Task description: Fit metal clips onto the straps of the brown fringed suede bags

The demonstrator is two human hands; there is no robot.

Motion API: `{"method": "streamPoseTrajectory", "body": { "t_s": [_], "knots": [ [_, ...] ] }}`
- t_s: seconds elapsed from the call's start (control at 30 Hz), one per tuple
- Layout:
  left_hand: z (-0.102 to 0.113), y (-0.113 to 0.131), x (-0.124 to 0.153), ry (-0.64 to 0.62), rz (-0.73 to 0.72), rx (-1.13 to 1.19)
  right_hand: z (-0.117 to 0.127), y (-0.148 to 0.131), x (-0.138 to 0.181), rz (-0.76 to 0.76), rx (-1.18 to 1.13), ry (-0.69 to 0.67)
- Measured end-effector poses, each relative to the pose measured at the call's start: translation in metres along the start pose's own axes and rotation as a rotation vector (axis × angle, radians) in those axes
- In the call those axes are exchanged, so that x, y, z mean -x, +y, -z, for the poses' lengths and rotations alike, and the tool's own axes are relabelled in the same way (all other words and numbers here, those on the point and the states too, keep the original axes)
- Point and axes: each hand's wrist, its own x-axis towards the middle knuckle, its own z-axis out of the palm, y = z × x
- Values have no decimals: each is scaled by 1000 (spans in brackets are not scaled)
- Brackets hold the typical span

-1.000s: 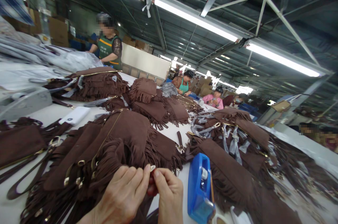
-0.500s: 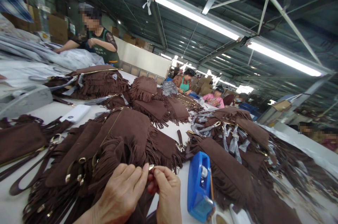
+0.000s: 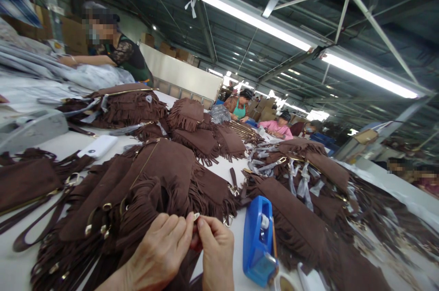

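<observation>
My left hand (image 3: 161,250) and my right hand (image 3: 214,252) meet at the bottom centre, fingertips pinched together on a small metal clasp (image 3: 196,216) of a brown fringed suede bag (image 3: 157,181). Both hands rest over the bag's fringe. A blue tape dispenser (image 3: 257,240) stands just right of my right hand on the white table (image 3: 68,144).
Several brown fringed bags (image 3: 308,218) and straps (image 3: 30,231) are heaped across the table. A white flat device (image 3: 97,147) lies at the left. A person in a green vest (image 3: 116,55) leans over grey material at the far left; other seated people (image 3: 279,126) work farther back.
My hands stay pinched on the clasp, barely shifting. The person at the far left has leaned further left over the grey material.
</observation>
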Motion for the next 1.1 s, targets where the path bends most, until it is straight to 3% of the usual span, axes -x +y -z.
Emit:
{"method": "streamPoseTrajectory", "body": {
  "t_s": [0.3,0.5,0.73,0.93,1.1],
  "knots": [
    [1,3,0,-29,-39,-11,-3,1,-2,-74,-19,145],
    [6,0,-7,-49,-38,-24,-1,0,0,-79,-124,62],
    [-2,5,5,-119,-51,-26,5,3,0,-34,111,20],
    [-2,9,9,-129,-86,-14,7,7,-4,56,373,91],
    [-6,7,11,-132,-38,20,6,13,-8,18,286,140]
  ]
}}
